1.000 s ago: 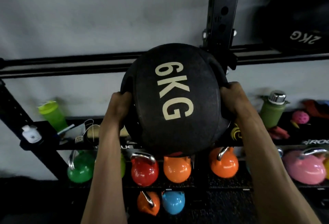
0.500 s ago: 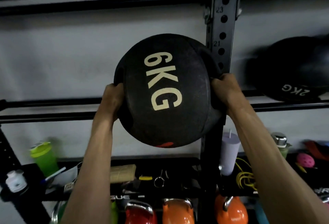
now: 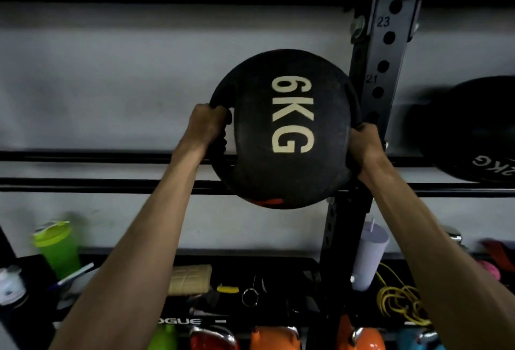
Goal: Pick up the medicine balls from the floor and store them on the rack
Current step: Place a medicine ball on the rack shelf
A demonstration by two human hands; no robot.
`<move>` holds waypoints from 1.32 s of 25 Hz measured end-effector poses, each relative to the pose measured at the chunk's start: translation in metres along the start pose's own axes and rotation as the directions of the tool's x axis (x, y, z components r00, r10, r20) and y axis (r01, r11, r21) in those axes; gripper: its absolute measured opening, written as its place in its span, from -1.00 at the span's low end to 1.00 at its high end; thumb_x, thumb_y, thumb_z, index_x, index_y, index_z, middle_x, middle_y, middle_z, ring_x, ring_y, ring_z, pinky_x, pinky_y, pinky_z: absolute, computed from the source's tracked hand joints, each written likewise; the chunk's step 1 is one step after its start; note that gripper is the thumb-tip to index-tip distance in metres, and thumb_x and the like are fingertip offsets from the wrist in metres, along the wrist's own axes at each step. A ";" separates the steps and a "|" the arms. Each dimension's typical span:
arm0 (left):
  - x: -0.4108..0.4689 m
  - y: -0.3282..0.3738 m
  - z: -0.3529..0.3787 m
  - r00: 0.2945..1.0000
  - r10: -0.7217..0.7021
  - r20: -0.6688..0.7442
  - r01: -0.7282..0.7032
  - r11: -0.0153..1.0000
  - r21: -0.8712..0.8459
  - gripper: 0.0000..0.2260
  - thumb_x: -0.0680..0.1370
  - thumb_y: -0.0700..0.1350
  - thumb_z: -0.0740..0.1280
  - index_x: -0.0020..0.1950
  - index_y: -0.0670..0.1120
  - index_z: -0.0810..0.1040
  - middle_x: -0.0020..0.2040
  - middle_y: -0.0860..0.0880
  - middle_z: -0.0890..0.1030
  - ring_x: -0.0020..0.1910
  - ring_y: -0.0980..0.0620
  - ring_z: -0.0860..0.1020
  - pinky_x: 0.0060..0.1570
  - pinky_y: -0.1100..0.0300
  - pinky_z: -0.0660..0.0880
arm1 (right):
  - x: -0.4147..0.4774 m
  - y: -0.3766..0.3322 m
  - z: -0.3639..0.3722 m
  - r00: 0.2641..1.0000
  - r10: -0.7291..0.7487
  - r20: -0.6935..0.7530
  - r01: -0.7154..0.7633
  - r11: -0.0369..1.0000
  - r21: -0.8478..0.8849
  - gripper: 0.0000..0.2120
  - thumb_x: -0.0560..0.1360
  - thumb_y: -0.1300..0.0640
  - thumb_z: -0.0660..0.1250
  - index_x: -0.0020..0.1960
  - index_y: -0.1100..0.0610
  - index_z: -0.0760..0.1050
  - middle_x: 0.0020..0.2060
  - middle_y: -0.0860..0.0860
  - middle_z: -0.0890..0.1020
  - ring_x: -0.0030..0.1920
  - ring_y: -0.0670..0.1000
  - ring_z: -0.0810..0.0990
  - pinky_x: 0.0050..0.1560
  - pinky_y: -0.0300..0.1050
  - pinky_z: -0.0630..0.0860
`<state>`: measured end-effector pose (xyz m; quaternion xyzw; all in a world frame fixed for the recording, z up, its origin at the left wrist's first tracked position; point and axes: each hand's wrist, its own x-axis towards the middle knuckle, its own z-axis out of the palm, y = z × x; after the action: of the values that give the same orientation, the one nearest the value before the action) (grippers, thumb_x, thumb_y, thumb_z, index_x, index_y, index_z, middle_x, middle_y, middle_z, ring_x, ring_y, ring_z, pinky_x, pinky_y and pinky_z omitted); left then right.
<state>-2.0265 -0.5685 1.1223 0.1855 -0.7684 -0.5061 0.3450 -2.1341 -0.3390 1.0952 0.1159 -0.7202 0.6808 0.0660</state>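
Gripping a black medicine ball with both hands, arms stretched up in front of the rack; left hand is closed around the moulded handle on the ball's left side, fingers curled through the slot, right hand closed on the matching handle on the right edge. Ball is round, matte, grainy rubber, "6KG" printed in cream running top to bottom, a red patch at its lower edge. It sits level with the two horizontal black rails, overlapping them in view; can't tell if it rests on them. Just left of the black steel upright, which is flat-faced with round holes and numbers 23 and 21. Right of the upright a second black ball marked 2KG sits on the rails, blurred. Grey wall behind. Lower shelf below: green translucent shaker bottle, pale lilac ribbed tumbler, coiled yellow cord, a tan ribbed block. Glossy red and orange kettlebells along the bottom edge, cut off
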 end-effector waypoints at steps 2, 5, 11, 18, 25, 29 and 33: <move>0.006 0.005 0.004 0.999 0.021 0.027 -0.021 1.000 0.013 -0.78 0.59 -0.24 0.18 -0.27 -0.17 0.43 -0.31 -0.15 0.43 -0.46 -0.01 0.39 -0.68 0.34 0.26 | 0.000 0.004 -0.001 1.000 0.001 -0.023 0.000 0.999 0.044 -0.73 0.62 0.24 0.26 -0.26 0.16 0.48 -0.34 0.04 0.53 -0.34 -0.02 0.49 -0.35 -0.18 0.44; 0.022 0.012 0.009 0.995 0.040 0.088 -0.042 0.999 0.025 -0.81 0.56 -0.20 0.19 -0.24 -0.16 0.49 -0.19 -0.22 0.51 -0.40 -0.06 0.43 -0.64 0.31 0.33 | 0.002 0.013 -0.006 0.999 0.019 -0.037 -0.019 1.000 0.016 -0.79 0.62 0.21 0.25 -0.19 0.12 0.51 -0.28 0.04 0.57 -0.23 0.02 0.56 -0.25 -0.16 0.47; 0.047 0.025 0.026 0.982 0.058 0.179 -0.072 0.995 0.071 -0.82 0.60 -0.15 0.21 -0.03 -0.21 0.55 -0.08 -0.23 0.57 -0.35 -0.04 0.47 -0.62 0.35 0.33 | -0.003 0.035 -0.014 0.880 -0.423 -0.213 0.400 0.905 -0.143 -0.60 0.66 0.07 0.20 0.47 0.11 0.37 0.35 0.06 0.45 0.34 -0.04 0.45 0.42 -0.12 0.36; 0.035 -0.002 0.008 0.997 -0.048 0.066 0.050 0.998 -0.032 -0.87 0.52 -0.20 0.22 -0.17 -0.16 0.53 -0.22 -0.19 0.51 -0.43 -0.05 0.43 -0.52 0.23 0.41 | 0.008 0.015 -0.008 0.893 -0.437 0.107 0.448 0.884 -0.131 -0.49 0.70 0.26 0.09 0.62 0.03 0.16 0.54 0.00 0.35 0.48 -0.15 0.30 0.50 -0.22 0.26; 0.058 -0.030 0.004 0.979 -0.204 -0.014 0.204 0.979 0.023 -0.66 0.49 -0.17 0.20 0.20 -0.26 0.58 0.16 -0.32 0.62 0.13 -0.30 0.62 0.18 -0.15 0.57 | -0.012 -0.016 0.024 0.866 -0.485 0.124 0.497 0.863 -0.090 -0.54 0.66 -0.18 0.18 0.44 0.05 0.42 0.20 -0.11 0.58 0.16 -0.34 0.53 0.18 -0.39 0.49; 0.025 -0.018 0.005 0.975 -0.218 -0.027 0.216 0.974 -0.074 -0.78 0.56 -0.20 0.23 0.16 -0.20 0.55 0.15 -0.20 0.61 0.12 -0.20 0.60 0.17 -0.05 0.58 | 0.006 -0.002 0.029 0.870 -0.455 0.191 0.464 0.886 -0.008 -0.44 0.63 -0.28 0.15 0.54 -0.06 0.29 0.37 -0.09 0.52 0.34 -0.15 0.49 0.36 -0.17 0.46; 0.003 -0.003 0.024 0.993 -0.109 -0.055 0.096 0.976 -0.196 -0.95 0.51 -0.15 0.36 -0.11 -0.12 0.53 -0.03 -0.11 0.61 -0.03 -0.08 0.60 0.07 0.04 0.60 | 0.026 0.012 0.013 0.886 -0.453 0.100 0.463 0.876 -0.137 -0.52 0.72 -0.09 0.00 0.51 0.12 0.37 0.38 0.07 0.52 0.40 0.00 0.46 0.43 -0.15 0.36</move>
<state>-2.0463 -0.5562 1.1152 0.2069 -0.6933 -0.5893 0.3596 -2.1615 -0.3534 1.0894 0.2995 -0.7252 0.5830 0.2108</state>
